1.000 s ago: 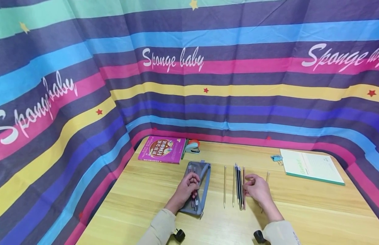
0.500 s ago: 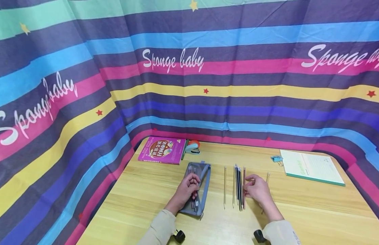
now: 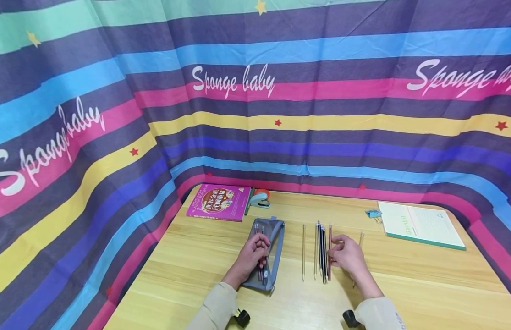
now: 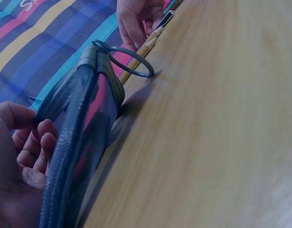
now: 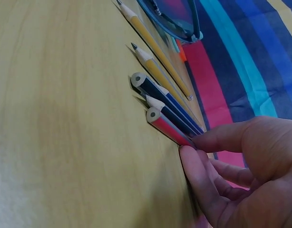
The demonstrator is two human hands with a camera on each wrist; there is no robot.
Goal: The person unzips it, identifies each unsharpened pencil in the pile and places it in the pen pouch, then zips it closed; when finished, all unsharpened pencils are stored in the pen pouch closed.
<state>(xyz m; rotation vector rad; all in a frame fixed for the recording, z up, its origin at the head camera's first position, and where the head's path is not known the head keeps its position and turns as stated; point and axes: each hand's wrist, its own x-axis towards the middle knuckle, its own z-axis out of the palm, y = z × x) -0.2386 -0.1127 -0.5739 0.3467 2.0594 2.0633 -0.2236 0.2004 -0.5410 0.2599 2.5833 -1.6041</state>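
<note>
A grey mesh pencil case [image 3: 276, 243] lies on the wooden table [image 3: 403, 288] with pens inside. My left hand [image 3: 259, 247] rests on it, and in the left wrist view its curled fingers [image 4: 39, 152] grip the case's edge [image 4: 79, 156] near the ring pull [image 4: 129, 61]. To the right several pencils [image 3: 321, 252] lie in a row. My right hand [image 3: 332, 253] pinches the red pencil [image 5: 167, 128] at the row's right end between thumb and forefinger [image 5: 208, 140]. Dark blue pencils [image 5: 160, 102] and yellow pencils [image 5: 150, 38] lie beside it.
A pink book [image 3: 219, 201], a teal stapler [image 3: 259, 200] and an orange tape roll [image 3: 262, 192] sit at the back left. A green notepad [image 3: 420, 224] and a blue binder clip [image 3: 373, 213] lie at the back right. One more pencil [image 3: 360, 238] lies past my right hand. Striped curtain surrounds the table.
Almost nothing. The red pencil's far end has shifted slightly to the right under my right hand's fingers; the left hand stays on the case.
</note>
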